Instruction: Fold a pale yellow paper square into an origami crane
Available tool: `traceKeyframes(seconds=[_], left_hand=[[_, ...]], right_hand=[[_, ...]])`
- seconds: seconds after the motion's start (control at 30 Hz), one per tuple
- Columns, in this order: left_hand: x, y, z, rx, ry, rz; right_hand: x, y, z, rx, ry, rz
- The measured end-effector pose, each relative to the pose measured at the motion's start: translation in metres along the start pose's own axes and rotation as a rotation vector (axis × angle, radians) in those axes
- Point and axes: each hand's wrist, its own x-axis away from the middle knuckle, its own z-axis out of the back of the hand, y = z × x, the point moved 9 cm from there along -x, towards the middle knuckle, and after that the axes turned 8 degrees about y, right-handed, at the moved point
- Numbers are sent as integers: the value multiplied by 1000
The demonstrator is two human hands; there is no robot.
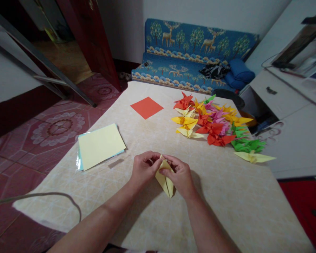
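A partly folded yellow paper piece (165, 181) is held between both hands just above the cream table (226, 196), near its front middle. My left hand (143, 168) pinches the paper's upper left edge with fingers closed. Pressed against it from the right, my right hand (180, 175) grips the top and right side, fingers curled. The paper's lower point hangs down between the wrists. Its upper folds are hidden by my fingers.
A stack of pale yellow sheets in a clear sleeve (100, 146) lies to the left. A red square sheet (146, 107) lies farther back. Several coloured folded paper cranes (216, 124) are heaped at the right. A blue sofa (192, 56) stands behind, white cabinets (292, 133) to the right.
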Motion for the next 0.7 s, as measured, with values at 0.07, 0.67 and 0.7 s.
traceKeyframes(seconds=[0.07, 0.67, 0.7], left_hand=[[1, -6, -3, 44, -35, 53], [2, 5, -2, 33, -20, 16], [3, 5, -1, 25, -2, 16]], right_hand=[[0, 3, 1, -35, 29, -32], [2, -3, -3, -26, 11, -6], [2, -3, -4, -24, 0, -4]])
